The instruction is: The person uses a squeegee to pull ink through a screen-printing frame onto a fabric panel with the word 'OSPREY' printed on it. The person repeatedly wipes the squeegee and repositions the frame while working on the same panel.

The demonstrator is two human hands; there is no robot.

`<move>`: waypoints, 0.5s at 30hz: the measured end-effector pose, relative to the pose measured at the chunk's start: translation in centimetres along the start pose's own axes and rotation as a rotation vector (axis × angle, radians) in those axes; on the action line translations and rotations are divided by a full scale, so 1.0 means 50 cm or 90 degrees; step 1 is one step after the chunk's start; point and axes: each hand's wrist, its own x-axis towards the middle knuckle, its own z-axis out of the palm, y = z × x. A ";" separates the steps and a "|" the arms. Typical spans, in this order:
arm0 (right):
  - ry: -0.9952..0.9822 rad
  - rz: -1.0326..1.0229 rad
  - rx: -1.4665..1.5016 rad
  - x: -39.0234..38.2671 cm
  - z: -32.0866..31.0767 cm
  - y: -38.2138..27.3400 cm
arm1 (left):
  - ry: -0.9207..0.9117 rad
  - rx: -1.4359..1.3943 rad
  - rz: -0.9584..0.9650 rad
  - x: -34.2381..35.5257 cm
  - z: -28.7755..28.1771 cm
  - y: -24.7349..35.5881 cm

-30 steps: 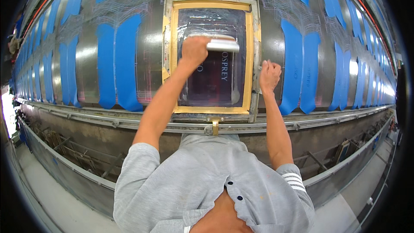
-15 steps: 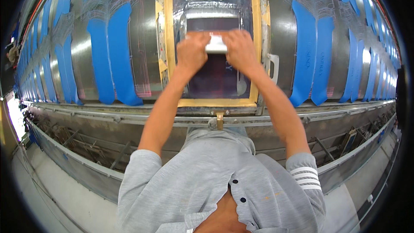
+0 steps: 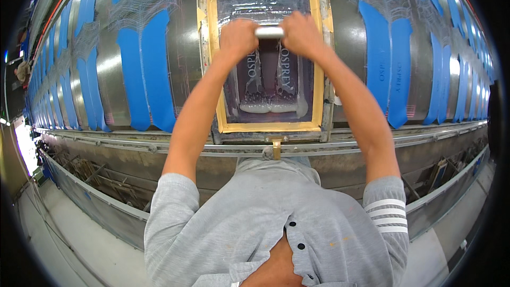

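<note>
In the head view, a metal-edged screen printing frame (image 3: 271, 126) lined with yellow tape lies on the long bench. Its dark translucent mesh (image 3: 265, 77) shows pale lettering and streaks of white ink, with a thicker ink band near the lower end. My left hand (image 3: 239, 37) and my right hand (image 3: 300, 34) are closed on the two ends of a pale squeegee bar (image 3: 269, 32), which lies across the upper part of the mesh. The squeegee's blade is mostly out of sight.
Rows of blue pieces (image 3: 146, 77) lie along the curved grey bench (image 3: 186, 95) on both sides. A metal rail (image 3: 228, 150) runs along its near edge, with a trough (image 3: 93, 170) of metal bars beneath. An indistinct object (image 3: 21, 72) sits beyond the far left.
My right hand left the frame's right side and joined my left hand on the squeegee. Since then both hands moved it farther up the mesh, exposing lettering and white streaks below.
</note>
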 end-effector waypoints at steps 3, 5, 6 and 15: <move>0.020 -0.004 0.009 0.056 0.000 0.033 | 0.005 0.012 -0.024 0.064 -0.014 -0.005; 0.090 -0.028 0.038 0.046 0.019 0.029 | 0.036 -0.023 -0.016 0.040 -0.016 0.002; 0.106 -0.023 0.060 0.012 0.037 0.012 | 0.067 -0.037 -0.004 -0.002 0.000 0.013; 0.036 0.000 0.154 -0.375 0.072 -0.225 | -0.024 -0.115 -0.029 -0.417 0.021 0.160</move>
